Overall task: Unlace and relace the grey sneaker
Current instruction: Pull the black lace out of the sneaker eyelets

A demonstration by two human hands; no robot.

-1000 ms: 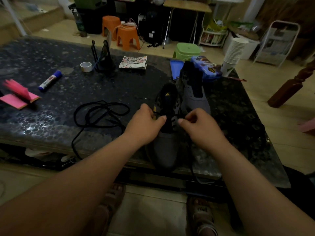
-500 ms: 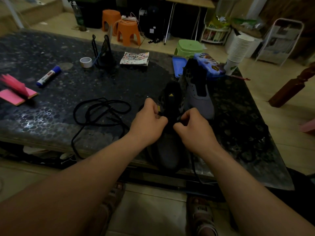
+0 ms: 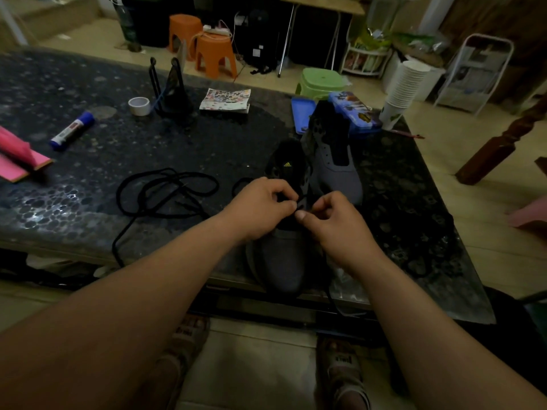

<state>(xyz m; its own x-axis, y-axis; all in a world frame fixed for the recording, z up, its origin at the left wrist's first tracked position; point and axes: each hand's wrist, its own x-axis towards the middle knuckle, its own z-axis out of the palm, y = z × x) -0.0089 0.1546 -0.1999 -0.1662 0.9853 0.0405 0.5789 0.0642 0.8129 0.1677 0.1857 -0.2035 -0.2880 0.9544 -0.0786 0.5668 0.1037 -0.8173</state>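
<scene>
A grey sneaker (image 3: 281, 261) with a black tongue lies at the table's front edge, its toe pointing at me. Over its eyelet area my left hand (image 3: 260, 208) and my right hand (image 3: 334, 226) meet, fingers curled, each pinching the black shoelace (image 3: 328, 291) where it enters the shoe. Their fingers hide the eyelets. One end of this lace hangs over the table edge below my right hand. A second grey sneaker (image 3: 337, 170) stands just behind, without a lace. A loose black lace (image 3: 165, 190) lies coiled to the left.
On the dark pebbled table (image 3: 59, 208) are a glue stick (image 3: 72, 131), pink paper (image 3: 17, 161), a tape roll (image 3: 139, 105), a black stand (image 3: 173, 87), a booklet (image 3: 225, 99) and a blue case (image 3: 352, 110). A stack of paper cups (image 3: 404, 90) stands at the far right corner.
Both hands have drawn together over the sneaker's lacing, thumbs now almost touching. The sneaker has not moved.
</scene>
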